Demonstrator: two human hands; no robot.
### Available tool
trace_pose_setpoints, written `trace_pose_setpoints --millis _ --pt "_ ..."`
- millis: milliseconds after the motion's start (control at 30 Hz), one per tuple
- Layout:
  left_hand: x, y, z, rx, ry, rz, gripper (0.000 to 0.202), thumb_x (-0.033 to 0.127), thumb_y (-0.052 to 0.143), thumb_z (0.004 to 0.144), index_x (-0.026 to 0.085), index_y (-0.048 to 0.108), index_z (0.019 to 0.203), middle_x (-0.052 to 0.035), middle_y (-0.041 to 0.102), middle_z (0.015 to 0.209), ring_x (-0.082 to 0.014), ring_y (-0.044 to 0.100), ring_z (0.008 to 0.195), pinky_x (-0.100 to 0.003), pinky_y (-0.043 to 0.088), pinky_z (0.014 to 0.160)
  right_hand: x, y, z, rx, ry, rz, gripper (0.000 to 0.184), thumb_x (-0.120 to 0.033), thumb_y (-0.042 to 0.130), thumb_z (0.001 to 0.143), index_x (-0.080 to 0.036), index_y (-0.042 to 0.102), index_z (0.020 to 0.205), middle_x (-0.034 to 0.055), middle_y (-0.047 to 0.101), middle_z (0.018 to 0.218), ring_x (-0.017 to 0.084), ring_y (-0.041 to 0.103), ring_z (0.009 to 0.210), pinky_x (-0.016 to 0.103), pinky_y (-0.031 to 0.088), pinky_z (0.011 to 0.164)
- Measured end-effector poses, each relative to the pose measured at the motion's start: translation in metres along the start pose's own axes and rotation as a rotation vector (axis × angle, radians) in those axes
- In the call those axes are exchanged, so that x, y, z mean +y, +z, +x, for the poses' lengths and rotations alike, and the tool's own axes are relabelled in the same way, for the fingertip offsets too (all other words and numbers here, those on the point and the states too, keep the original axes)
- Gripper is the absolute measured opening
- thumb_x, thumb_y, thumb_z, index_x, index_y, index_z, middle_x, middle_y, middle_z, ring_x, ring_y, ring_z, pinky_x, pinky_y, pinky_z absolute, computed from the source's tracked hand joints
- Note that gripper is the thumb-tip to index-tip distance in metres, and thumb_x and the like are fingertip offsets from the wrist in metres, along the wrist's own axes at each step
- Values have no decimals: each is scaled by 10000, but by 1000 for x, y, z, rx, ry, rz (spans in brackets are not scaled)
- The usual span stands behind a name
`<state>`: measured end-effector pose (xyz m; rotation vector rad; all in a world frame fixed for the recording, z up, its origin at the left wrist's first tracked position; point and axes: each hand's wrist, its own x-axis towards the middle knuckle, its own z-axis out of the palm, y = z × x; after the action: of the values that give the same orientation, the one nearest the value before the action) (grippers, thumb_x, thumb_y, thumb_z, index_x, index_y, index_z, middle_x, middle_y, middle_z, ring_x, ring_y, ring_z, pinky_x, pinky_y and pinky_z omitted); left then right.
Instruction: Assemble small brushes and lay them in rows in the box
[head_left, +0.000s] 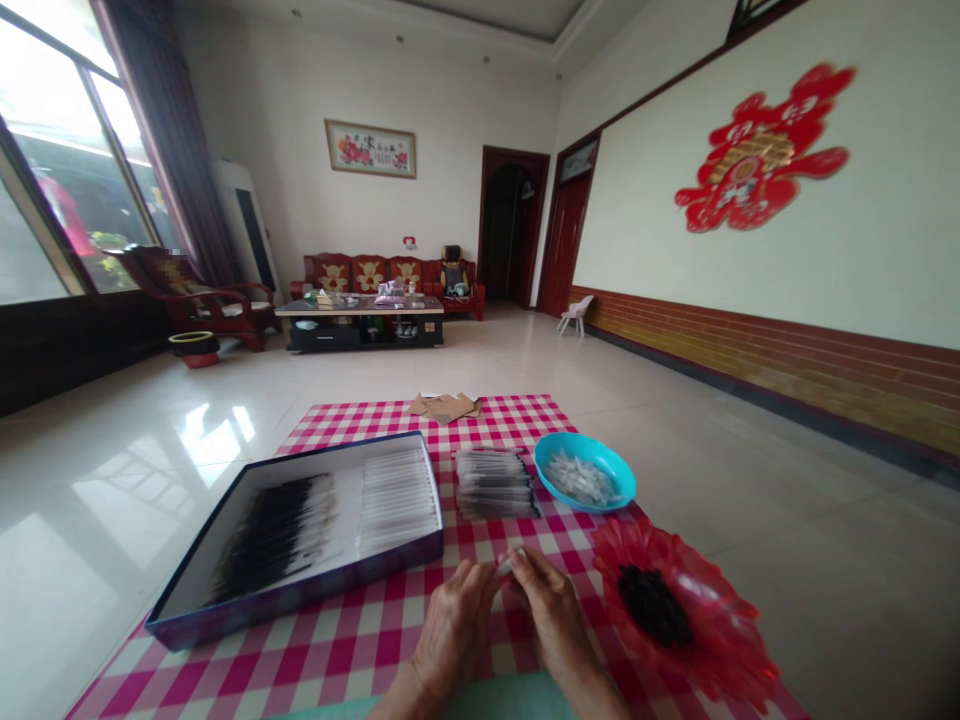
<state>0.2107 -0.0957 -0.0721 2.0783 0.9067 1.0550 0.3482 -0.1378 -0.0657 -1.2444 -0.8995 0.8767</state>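
My left hand (454, 625) and my right hand (551, 610) meet over the red-and-white checked tablecloth (360, 640) near its front edge. Both pinch a small pale tube-like piece (510, 562) between their fingertips. Just beyond them lies a stack of clear slim packets (493, 482). To the left stands a shallow blue-rimmed box (300, 525) with rows of dark-tipped sticks and clear tubes. A blue bowl (585, 478) of small white pieces stands to the right. A red flower-shaped dish (686, 605) with a dark heap sits by my right hand.
Folded brown cardboard pieces (444, 405) lie at the table's far edge. Beyond is shiny tiled floor, a coffee table (360, 320), a red sofa (390, 272), an armchair (210, 295) at the left, and a small white chair (575, 314) by the right wall.
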Motion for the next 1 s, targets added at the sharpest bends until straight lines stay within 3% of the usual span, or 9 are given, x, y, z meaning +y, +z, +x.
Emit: trace_pose_setpoints --millis 133,200,267,367,467,600,733,833,1000 --pt "-2 -6 7 -285 -366 -530 361 479 534 807 157 578 651 35 461 463 -73 388 390 -196 279 396 -14 -7 1 -129 -60 -62 229 -410 589 818 -205 693 806 19 668 782 195 586 779 277 438 735" --pt "-4 -10 9 -440 -572 -808 384 528 594 736 157 549 651 56 439 438 -51 303 326 -192 205 340 -20 -9 0 -208 -67 -31 218 -395 580 830 -211 695 812 12 662 760 186 585 756 281 439 732" --pt "-5 -12 9 -532 -683 -972 392 535 647 675 157 541 677 61 455 457 -40 271 305 -190 181 317 -20 -8 -1 -277 -40 78 208 -392 586 827 -214 695 827 14 662 762 186 590 761 293 446 746" --pt "-2 -10 8 -509 -600 -943 401 545 619 704 159 519 653 62 446 454 -39 280 314 -191 188 327 -12 -4 -1 -285 35 304 210 -406 622 798 -214 693 845 32 679 824 195 604 803 315 455 774" --pt "1 -1 6 -283 -340 -632 394 532 542 785 155 541 672 46 468 474 -61 366 395 -193 255 396 0 3 0 -168 112 457 246 -408 671 758 -223 682 919 40 689 906 196 615 856 319 463 791" --pt "0 9 -1 -13 -136 -189 230 386 519 842 180 618 817 -10 626 693 -124 540 612 -219 386 574 8 11 -1 -62 172 438 250 -410 713 714 -213 678 864 29 696 837 193 633 781 295 482 709" --pt "0 11 -6 62 -91 -91 192 346 492 862 211 628 866 -25 633 754 -150 569 692 -245 409 654 5 13 -3 1 75 299 217 -407 678 748 -202 691 815 22 696 789 199 622 779 293 471 733" --pt "3 8 -1 -28 -198 -295 246 412 522 838 186 610 794 -6 587 643 -119 527 573 -219 388 549 -2 10 -4 31 26 193 212 -405 654 770 -206 701 827 33 703 831 212 613 827 298 461 769" --pt "1 -3 7 -465 -611 -1015 399 527 641 699 170 477 624 57 451 441 -35 279 296 -179 185 312 -16 9 -10 -119 36 313 209 -394 614 809 -200 690 828 50 699 854 209 623 789 320 477 716"
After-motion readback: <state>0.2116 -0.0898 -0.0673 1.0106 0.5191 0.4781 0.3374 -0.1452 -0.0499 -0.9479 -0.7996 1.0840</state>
